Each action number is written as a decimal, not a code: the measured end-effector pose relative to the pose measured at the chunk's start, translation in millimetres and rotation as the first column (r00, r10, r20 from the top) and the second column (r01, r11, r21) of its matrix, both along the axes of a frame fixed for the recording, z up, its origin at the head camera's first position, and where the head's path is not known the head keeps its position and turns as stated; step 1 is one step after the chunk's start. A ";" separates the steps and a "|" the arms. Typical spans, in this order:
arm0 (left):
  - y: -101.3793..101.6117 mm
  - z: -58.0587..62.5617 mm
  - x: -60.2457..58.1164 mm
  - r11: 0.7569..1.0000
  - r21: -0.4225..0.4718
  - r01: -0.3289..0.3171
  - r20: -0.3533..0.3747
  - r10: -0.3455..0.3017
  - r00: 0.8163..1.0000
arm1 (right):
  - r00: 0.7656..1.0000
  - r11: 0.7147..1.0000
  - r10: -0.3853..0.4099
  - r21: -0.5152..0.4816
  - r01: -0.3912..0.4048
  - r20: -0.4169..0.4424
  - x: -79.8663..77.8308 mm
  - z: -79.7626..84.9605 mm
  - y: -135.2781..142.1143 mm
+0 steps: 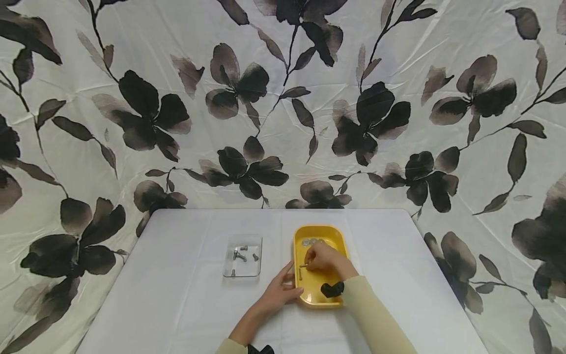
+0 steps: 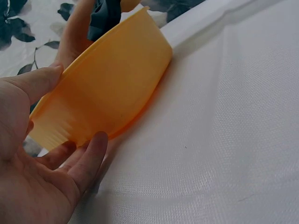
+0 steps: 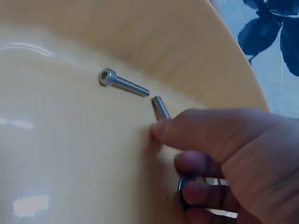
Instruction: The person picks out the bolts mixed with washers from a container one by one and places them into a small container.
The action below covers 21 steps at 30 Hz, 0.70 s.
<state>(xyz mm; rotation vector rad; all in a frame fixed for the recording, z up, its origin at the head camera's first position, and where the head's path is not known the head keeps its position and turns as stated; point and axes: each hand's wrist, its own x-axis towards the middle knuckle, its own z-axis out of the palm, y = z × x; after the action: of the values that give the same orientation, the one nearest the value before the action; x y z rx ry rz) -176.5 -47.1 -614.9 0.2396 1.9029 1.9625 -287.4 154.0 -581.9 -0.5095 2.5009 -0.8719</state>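
A yellow tray (image 1: 316, 295) stands on the white table. My left hand (image 1: 277, 291) grips its left side, thumb at the rim and fingertips against the outer wall (image 2: 112, 88). Inside the tray, my right hand (image 1: 322, 256) pinches a metal socket-head screw (image 3: 161, 107) between thumb and fingers, its threaded end showing and its head hidden. Another socket-head screw (image 3: 128, 85) lies on the tray floor close to that tip. Several washers (image 1: 306, 242) lie at the tray's far end. A round metal edge (image 3: 181, 191) shows beside the right fingers; whether they touch it, I cannot tell.
Left of the tray, a clear square container (image 1: 227, 270) holds several screws (image 1: 240, 256). The white tabletop (image 1: 177, 295) runs back to a floral cloth (image 1: 247, 123) hanging behind it.
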 end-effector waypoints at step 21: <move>-29.1 46.0 -3.6 0.939 -0.330 -0.101 -0.328 -0.014 0.945 | 0.989 0.998 0.021 -0.056 -0.029 -0.148 -4.3 37.0 1.9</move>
<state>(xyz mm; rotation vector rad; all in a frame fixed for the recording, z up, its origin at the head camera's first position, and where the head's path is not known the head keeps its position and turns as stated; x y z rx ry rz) -180.0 -76.2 -568.9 0.4463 2.4425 1.6543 -291.7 155.9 -545.0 -0.6447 2.6013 -0.9309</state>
